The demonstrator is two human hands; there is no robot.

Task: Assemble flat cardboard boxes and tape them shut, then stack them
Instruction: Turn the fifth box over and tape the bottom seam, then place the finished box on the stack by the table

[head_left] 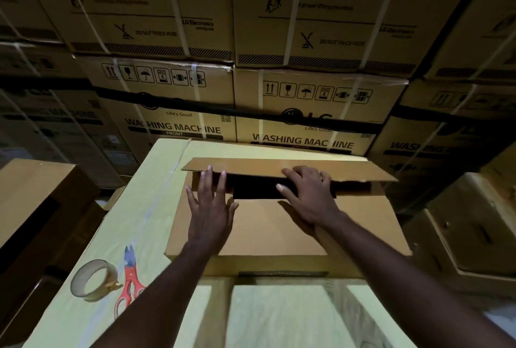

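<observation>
Matte cardboard box [265,236], left hand [209,216], right hand [307,199]

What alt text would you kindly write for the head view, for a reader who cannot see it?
The left hand and the right hand press on the top flaps of a cardboard box, a dark gap open between them. A tape roll and red scissors lie to its left; washing machine cartons stand behind.

Stacked cartons [178,102] read "WASHING MACHINE", "FRONT", "Life's Good", LG logo. Upper cartons [156,12]: "DO NOT TRUCK HERE", "LG Electronics".
</observation>
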